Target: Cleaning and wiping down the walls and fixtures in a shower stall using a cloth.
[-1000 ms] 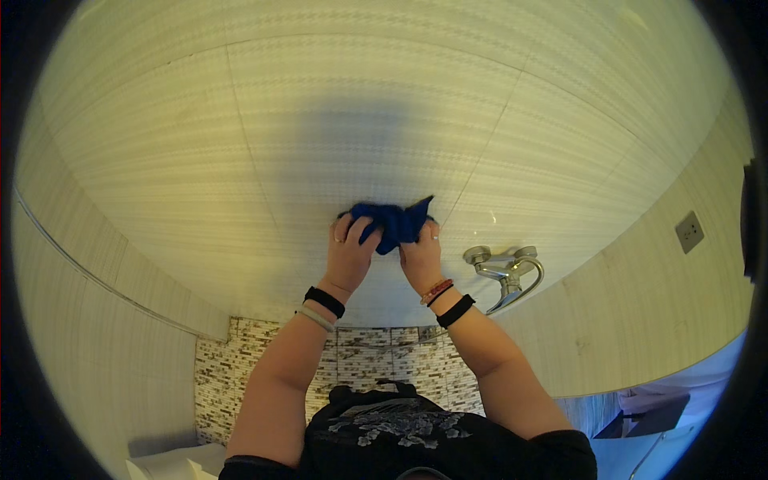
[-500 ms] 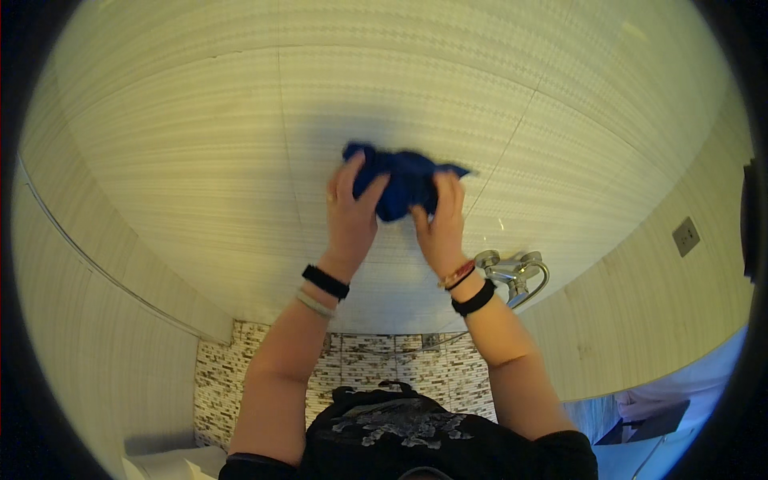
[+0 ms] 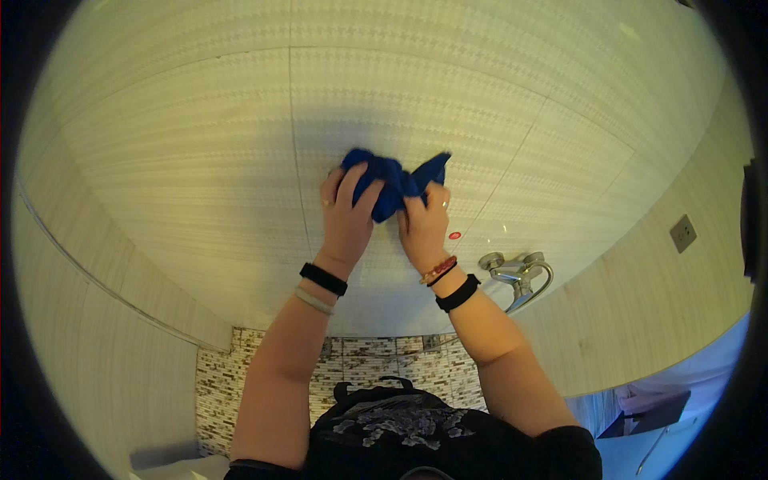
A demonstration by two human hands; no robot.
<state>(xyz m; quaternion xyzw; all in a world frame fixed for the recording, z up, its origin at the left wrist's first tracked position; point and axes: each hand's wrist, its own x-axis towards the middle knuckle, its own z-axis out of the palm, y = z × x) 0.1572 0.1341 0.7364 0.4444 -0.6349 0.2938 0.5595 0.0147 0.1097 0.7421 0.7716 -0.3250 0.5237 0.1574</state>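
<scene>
Both hands grip a bunched dark blue cloth [image 3: 384, 172] in front of the pale tiled wall [image 3: 448, 104]. My left hand [image 3: 348, 212] has its fingers curled over the cloth's left part. On its right part, my right hand [image 3: 424, 220] closes with thumb and fingers in the fabric, and a pointed corner sticks up beyond that hand. Black bands circle both wrists. Whether the cloth touches the wall is hard to tell.
A chrome mixer tap [image 3: 516, 276] with a hose is fixed right of my right forearm. Farther right, a grey socket plate [image 3: 683, 234] sits on the side wall. A small red spot [image 3: 454, 235] shows near my right wrist. Mosaic tiling [image 3: 368, 350] lies below.
My right hand has moved left, closer to my left hand, and the cloth between them is more bunched. Its right corner now points upward. The red spot has come into sight.
</scene>
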